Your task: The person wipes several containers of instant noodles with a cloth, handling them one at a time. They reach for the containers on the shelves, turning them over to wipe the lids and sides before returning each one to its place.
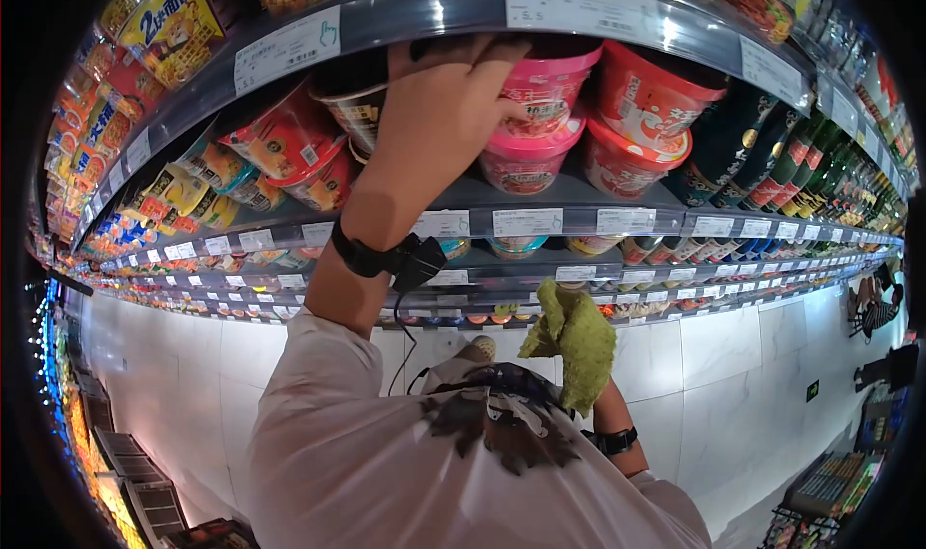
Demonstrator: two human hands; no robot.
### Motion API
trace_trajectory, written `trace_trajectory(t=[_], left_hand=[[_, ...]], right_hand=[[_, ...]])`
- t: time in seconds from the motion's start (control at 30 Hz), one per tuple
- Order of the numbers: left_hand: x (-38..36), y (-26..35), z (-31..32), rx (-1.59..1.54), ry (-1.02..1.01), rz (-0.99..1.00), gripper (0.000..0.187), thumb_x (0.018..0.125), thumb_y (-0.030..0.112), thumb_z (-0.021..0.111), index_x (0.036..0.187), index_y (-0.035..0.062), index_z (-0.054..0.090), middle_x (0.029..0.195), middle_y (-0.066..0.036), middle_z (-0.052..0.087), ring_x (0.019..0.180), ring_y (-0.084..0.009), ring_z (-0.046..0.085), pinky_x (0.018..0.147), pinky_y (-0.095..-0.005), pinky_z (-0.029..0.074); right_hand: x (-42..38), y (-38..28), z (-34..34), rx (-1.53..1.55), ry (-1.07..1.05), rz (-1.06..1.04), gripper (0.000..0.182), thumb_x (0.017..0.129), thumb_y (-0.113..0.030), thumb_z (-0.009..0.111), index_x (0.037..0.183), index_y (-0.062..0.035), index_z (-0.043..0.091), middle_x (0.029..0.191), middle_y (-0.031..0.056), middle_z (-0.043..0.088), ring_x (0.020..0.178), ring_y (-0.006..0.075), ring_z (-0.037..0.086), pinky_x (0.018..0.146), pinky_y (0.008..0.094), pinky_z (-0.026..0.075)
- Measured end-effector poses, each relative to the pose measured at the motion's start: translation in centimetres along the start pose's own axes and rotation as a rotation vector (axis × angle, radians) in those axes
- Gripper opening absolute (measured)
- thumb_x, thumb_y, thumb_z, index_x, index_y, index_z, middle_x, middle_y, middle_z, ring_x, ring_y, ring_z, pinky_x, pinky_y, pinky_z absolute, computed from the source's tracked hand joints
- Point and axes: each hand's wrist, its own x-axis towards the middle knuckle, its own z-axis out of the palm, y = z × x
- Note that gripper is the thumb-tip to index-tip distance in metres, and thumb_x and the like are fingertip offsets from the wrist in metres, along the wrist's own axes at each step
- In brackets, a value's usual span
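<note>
My left hand (449, 100) reaches under the upper shelf edge, its thumb against the side of a pink instant noodle tub (545, 91) and its fingers over the top, partly hidden. That tub stands on a second pink tub (529, 163). Left of my wrist is a dark noodle tub (355, 115), partly covered by my hand. To the right stand stacked red noodle tubs (641, 96). Low in front of my body, a green cloth (584, 346) covers my right hand, which appears to hold it; the fingers are hidden.
The upper shelf edge (415, 47) with price labels crosses just above my left hand. Red tubs (289, 144) stand left, green bottles (849, 153) right. Lower shelves continue beneath. A person (880, 313) is at far right on the pale tiled floor (723, 375).
</note>
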Motion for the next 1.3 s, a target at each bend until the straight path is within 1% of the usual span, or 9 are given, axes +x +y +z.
trace_trajectory(t=[0.1, 0.33, 0.43, 0.5, 0.53, 0.7, 0.83, 1.03, 1.3], left_hand=[[0.3, 0.3, -0.3, -0.003, 0.054, 0.024, 0.042, 0.08, 0.039, 0.073, 0.116, 0.0163, 0.069, 0.099, -0.004, 0.073, 0.103, -0.0286, 0.065, 0.109, -0.0473, 0.029], [-1.2, 2.3, -0.9, 0.099, 0.152, 0.06, 0.042, 0.075, 0.032, 0.081, 0.112, 0.0154, 0.07, 0.116, 0.001, 0.069, 0.111, -0.0217, 0.06, 0.105, -0.0455, 0.032], [-2.2, 2.5, -1.4, 0.052, 0.233, 0.096, 0.05, 0.071, 0.027, 0.085, 0.115, 0.0137, 0.067, 0.12, 0.001, 0.068, 0.113, -0.0212, 0.059, 0.105, -0.0459, 0.032], [-3.0, 2.8, -1.9, 0.047, 0.349, 0.154, 0.057, 0.069, 0.028, 0.088, 0.118, 0.013, 0.063, 0.123, -0.001, 0.066, 0.113, -0.0226, 0.06, 0.103, -0.0454, 0.033], [-3.3, 3.1, -2.2, 0.05, 0.346, 0.153, 0.057, 0.069, 0.028, 0.088, 0.118, 0.013, 0.063, 0.123, -0.001, 0.066, 0.113, -0.0226, 0.06, 0.103, -0.0454, 0.033], [-5.5, 4.3, -3.6, 0.108, 0.324, 0.147, 0.06, 0.068, 0.03, 0.089, 0.117, 0.0119, 0.061, 0.123, -0.004, 0.065, 0.111, -0.0249, 0.06, 0.098, -0.0437, 0.037], [-7.6, 5.6, -5.0, 0.099, 0.332, 0.198, 0.059, 0.067, 0.029, 0.09, 0.116, 0.0115, 0.062, 0.121, -0.004, 0.066, 0.111, -0.0253, 0.06, 0.095, -0.0432, 0.04], [-10.3, 9.0, -8.6, 0.036, 0.236, 0.26, 0.042, 0.068, 0.013, 0.084, 0.106, 0.02, 0.066, 0.116, -0.002, 0.068, 0.105, -0.0203, 0.061, 0.088, -0.0396, 0.045], [-17.6, 17.4, -7.6, -0.523, 0.041, 0.501, 0.036, 0.078, 0.02, 0.075, 0.112, 0.0268, 0.066, 0.115, 0.005, 0.062, 0.1, -0.0141, 0.056, 0.087, -0.0396, 0.048]], right_hand=[[-0.8, 0.7, -0.3, 0.017, 0.024, 0.0, 0.035, 0.092, -0.031, 0.07, 0.114, -0.0036, 0.067, 0.088, 0.0122, 0.073, 0.075, 0.0308, 0.069, 0.067, 0.0403, 0.054], [-2.1, 2.1, -1.3, 0.012, 0.066, -0.007, 0.036, 0.092, -0.033, 0.07, 0.112, -0.0032, 0.067, 0.087, 0.0126, 0.072, 0.074, 0.0316, 0.068, 0.066, 0.0409, 0.054], [-2.4, 3.0, -1.1, -0.177, 0.119, -0.228, 0.037, 0.093, -0.037, 0.069, 0.106, -0.0024, 0.067, 0.085, 0.0131, 0.072, 0.075, 0.0309, 0.068, 0.066, 0.0418, 0.053], [-2.4, 3.3, -0.4, 0.196, 0.02, 0.358, 0.037, 0.094, -0.038, 0.068, 0.103, -0.002, 0.066, 0.085, 0.0125, 0.072, 0.074, 0.0307, 0.068, 0.066, 0.0411, 0.054], [-2.6, 3.5, -0.5, 0.391, 0.005, 0.472, 0.038, 0.095, -0.039, 0.066, 0.106, -0.0023, 0.065, 0.086, 0.0123, 0.071, 0.075, 0.0299, 0.068, 0.067, 0.0406, 0.054], [-3.9, 4.5, -2.3, 1.581, -0.248, 0.66, 0.046, 0.1, -0.044, 0.056, 0.122, -0.0037, 0.061, 0.092, 0.0114, 0.071, 0.079, 0.0259, 0.069, 0.072, 0.0386, 0.056], [-4.2, 4.9, -3.2, 1.891, -0.437, 0.692, 0.051, 0.103, -0.046, 0.049, 0.132, -0.0047, 0.057, 0.096, 0.0108, 0.071, 0.082, 0.0236, 0.069, 0.076, 0.0373, 0.057], [-2.8, 3.4, -3.4, 1.849, -0.52, 0.674, 0.052, 0.104, -0.046, 0.048, 0.134, -0.005, 0.055, 0.099, 0.011, 0.07, 0.085, 0.0237, 0.068, 0.079, 0.0375, 0.057], [-6.1, 3.4, -5.8, 1.39, -0.568, 0.476, 0.053, 0.105, -0.047, 0.045, 0.137, -0.0054, 0.053, 0.103, 0.0112, 0.069, 0.09, 0.0238, 0.067, 0.083, 0.0376, 0.056]])
